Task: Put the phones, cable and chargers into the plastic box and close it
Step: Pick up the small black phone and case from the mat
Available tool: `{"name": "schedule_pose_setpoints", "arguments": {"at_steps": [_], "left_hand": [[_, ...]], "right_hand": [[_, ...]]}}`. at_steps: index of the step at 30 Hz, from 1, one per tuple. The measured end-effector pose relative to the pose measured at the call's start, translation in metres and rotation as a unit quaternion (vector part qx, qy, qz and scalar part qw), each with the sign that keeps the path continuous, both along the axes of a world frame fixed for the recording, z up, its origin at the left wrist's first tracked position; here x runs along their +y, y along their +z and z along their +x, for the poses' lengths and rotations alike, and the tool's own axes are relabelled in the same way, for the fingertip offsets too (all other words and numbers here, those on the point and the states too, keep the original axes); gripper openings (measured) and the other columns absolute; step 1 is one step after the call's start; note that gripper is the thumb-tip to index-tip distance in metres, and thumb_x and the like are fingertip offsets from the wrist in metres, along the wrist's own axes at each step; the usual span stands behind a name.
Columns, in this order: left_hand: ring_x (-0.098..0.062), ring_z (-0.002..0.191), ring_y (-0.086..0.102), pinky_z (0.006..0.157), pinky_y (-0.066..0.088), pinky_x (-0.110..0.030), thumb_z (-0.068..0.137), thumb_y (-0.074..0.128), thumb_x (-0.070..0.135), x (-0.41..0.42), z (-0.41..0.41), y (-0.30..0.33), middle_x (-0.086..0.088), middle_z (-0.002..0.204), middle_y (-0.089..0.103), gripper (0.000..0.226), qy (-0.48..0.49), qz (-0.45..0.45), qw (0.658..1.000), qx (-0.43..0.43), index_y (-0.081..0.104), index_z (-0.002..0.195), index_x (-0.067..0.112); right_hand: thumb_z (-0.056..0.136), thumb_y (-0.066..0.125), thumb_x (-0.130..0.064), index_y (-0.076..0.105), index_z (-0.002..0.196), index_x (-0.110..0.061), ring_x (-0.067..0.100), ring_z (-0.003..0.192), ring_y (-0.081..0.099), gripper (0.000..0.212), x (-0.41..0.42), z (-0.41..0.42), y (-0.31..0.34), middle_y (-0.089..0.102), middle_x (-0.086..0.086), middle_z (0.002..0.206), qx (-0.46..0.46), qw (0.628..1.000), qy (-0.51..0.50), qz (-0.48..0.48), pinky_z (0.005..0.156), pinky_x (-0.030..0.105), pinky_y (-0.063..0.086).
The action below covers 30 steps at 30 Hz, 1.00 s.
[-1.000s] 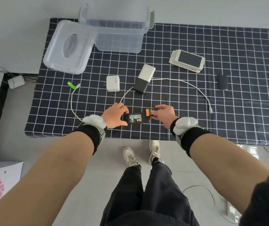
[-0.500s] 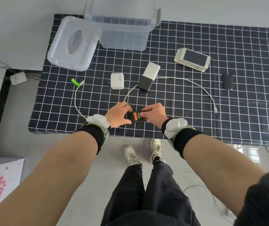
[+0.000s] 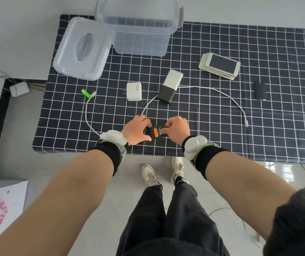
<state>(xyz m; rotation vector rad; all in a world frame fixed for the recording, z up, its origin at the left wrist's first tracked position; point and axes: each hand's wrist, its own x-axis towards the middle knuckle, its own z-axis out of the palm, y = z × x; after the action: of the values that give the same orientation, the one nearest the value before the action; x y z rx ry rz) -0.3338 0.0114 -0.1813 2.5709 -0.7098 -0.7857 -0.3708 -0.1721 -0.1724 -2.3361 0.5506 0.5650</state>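
Observation:
Both hands hold a small black device with an orange label (image 3: 156,133) at the table's near edge: my left hand (image 3: 136,131) grips its left end and my right hand (image 3: 177,130) pinches its right end. A white cable (image 3: 220,92) snakes across the checked cloth. Beyond my hands lie a white 150W charger (image 3: 134,91) and a silver-and-black power bank (image 3: 170,86). A stack of white phones (image 3: 220,65) rests at the right. The clear plastic box (image 3: 138,32) stands open at the back, its lid (image 3: 82,50) lying beside it on the left.
A small black object (image 3: 260,91) lies at the right of the black checked tablecloth (image 3: 259,126). A green tag (image 3: 86,93) marks the cable's left end. A white adapter (image 3: 19,89) with wires sits on the floor at left. My feet stand below the table's edge.
My right hand has slid left along the black device toward my left hand, covering more of it. The orange label now shows between my hands.

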Motion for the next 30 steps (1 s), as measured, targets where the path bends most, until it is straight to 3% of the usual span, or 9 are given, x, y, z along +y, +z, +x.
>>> {"name": "schedule_pose_setpoints", "arguments": {"at_steps": [3,6,9,12,15,19,25,28,30], "left_hand": [[-0.017,0.109,0.045,0.088,0.045,-0.032,0.079,0.076,0.036,0.001,0.001,0.000,0.001,0.117,0.053,0.049,-0.004,0.001,1.000,0.000,0.058,0.121,0.018],[-0.016,0.108,0.045,0.089,0.047,-0.035,0.078,0.077,0.036,-0.001,0.003,0.002,0.001,0.114,0.053,0.049,-0.008,-0.002,1.000,0.004,0.060,0.120,0.017],[-0.018,0.107,0.047,0.089,0.047,-0.039,0.075,0.080,0.033,-0.002,0.003,0.000,0.001,0.110,0.054,0.046,0.000,-0.012,1.000,0.018,0.062,0.115,0.016],[-0.019,0.105,0.048,0.089,0.048,-0.042,0.077,0.078,0.026,0.001,0.005,0.000,0.002,0.107,0.053,0.037,-0.004,-0.020,1.000,0.021,0.063,0.109,0.017],[-0.018,0.107,0.048,0.093,0.047,-0.040,0.084,0.072,0.021,0.005,0.009,0.000,0.001,0.112,0.054,0.034,-0.003,-0.019,1.000,0.021,0.062,0.116,0.016],[-0.018,0.112,0.049,0.097,0.044,-0.032,0.088,0.067,0.014,0.008,0.014,-0.002,-0.002,0.119,0.054,0.035,0.006,-0.013,0.999,0.028,0.061,0.122,0.014],[-0.012,0.098,0.051,0.089,0.047,-0.030,0.086,0.070,0.019,0.005,0.015,-0.001,0.002,0.110,0.055,0.029,0.012,-0.030,0.998,0.058,0.065,0.115,0.015],[-0.011,0.097,0.051,0.089,0.048,-0.030,0.087,0.068,0.018,0.004,0.016,-0.003,0.007,0.104,0.053,0.025,0.011,-0.027,0.998,0.049,0.066,0.112,0.017],[-0.013,0.098,0.053,0.089,0.048,-0.031,0.087,0.069,0.017,0.002,0.017,-0.002,0.005,0.104,0.055,0.024,0.013,-0.025,0.998,0.051,0.066,0.111,0.016]], "right_hand": [[0.082,0.074,-0.029,0.072,0.078,-0.009,0.018,0.079,0.049,0.020,0.000,0.003,0.002,0.064,0.007,0.088,0.002,0.998,0.046,-0.030,0.055,0.024,0.036],[0.088,0.062,-0.031,0.073,0.083,-0.008,0.025,0.087,0.057,0.026,0.004,0.004,0.003,0.063,0.008,0.087,0.022,0.990,0.120,-0.069,0.062,0.028,0.040],[0.091,0.053,-0.023,0.072,0.091,-0.010,0.030,0.093,0.061,0.023,0.029,-0.004,0.001,0.066,0.012,0.094,0.014,0.985,0.164,-0.047,0.075,0.035,0.048],[0.092,0.048,-0.014,0.070,0.097,-0.006,0.033,0.099,0.056,0.024,0.047,-0.007,0.003,0.065,0.014,0.100,0.010,0.990,0.140,-0.032,0.079,0.035,0.045],[0.088,0.061,-0.018,0.071,0.085,-0.009,0.027,0.101,0.054,0.014,0.032,-0.002,0.001,0.068,0.008,0.097,0.016,0.995,0.100,0.011,0.085,0.033,0.045],[0.088,0.064,-0.018,0.068,0.078,-0.010,0.021,0.096,0.050,0.013,0.001,-0.001,0.005,0.068,0.007,0.093,0.006,0.999,0.040,0.018,0.076,0.029,0.040],[0.080,0.077,-0.031,0.059,0.085,-0.013,0.021,0.088,0.047,0.025,-0.011,0.005,0.005,0.055,0.008,0.100,0.061,0.998,0.026,-0.010,0.073,0.031,0.043],[0.080,0.078,-0.029,0.061,0.092,-0.008,0.023,0.089,0.049,0.030,-0.009,0.007,0.006,0.052,0.010,0.103,0.075,0.997,0.026,-0.018,0.082,0.035,0.050],[0.081,0.076,-0.028,0.063,0.098,-0.005,0.023,0.087,0.048,0.031,-0.007,0.006,0.005,0.054,0.012,0.106,0.068,0.997,0.018,-0.026,0.076,0.033,0.048]]}}
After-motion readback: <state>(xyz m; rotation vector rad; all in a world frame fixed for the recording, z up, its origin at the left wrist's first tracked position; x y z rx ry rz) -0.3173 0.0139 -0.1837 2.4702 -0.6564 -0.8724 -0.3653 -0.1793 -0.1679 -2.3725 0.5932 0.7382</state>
